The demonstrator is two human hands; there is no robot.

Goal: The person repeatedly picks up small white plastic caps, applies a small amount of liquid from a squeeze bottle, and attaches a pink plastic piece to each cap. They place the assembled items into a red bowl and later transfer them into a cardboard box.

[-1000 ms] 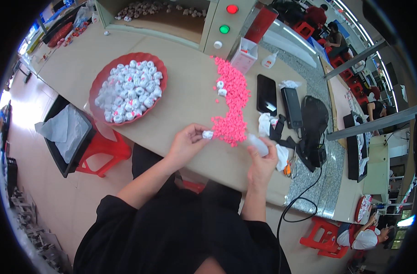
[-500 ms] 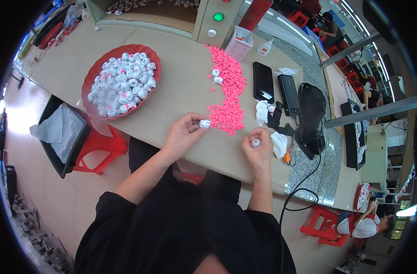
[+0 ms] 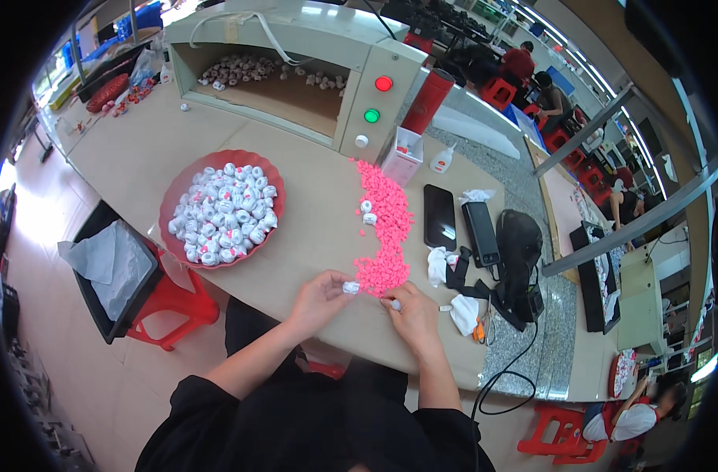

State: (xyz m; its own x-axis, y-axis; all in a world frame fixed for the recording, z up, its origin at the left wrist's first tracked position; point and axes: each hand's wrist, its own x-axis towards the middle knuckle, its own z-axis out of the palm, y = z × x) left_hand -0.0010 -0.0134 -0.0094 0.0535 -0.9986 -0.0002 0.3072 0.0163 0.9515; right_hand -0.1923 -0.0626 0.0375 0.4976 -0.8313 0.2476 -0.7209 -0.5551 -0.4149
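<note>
My left hand [image 3: 321,300] pinches a small white rounded piece [image 3: 350,288] with dark marks between thumb and fingertips. Close by on the right, my right hand [image 3: 414,316] is closed round a small whitish round-ended object [image 3: 395,304], mostly hidden in the palm. Its thumb and forefinger reach the near edge of a long spread of small pink pieces [image 3: 390,228]; whether they grip one I cannot make out. Two white pieces [image 3: 368,219] lie among the pink ones. To the left stands a red scalloped bowl [image 3: 167,236] heaped with similar white pieces, some with pink bits.
A grey machine [image 3: 357,94] with an open chamber of pieces stands at the back. On the right lie a phone [image 3: 439,216], a power bank [image 3: 481,234], a black bag [image 3: 519,252], tissues and orange-handled scissors [image 3: 479,330]. A black tray [image 3: 111,322] rests on a red stool.
My right hand has moved left and forward to the edge of the pink pieces, near my left hand. The left still holds its white piece. The view has tilted up, showing more of the machine.
</note>
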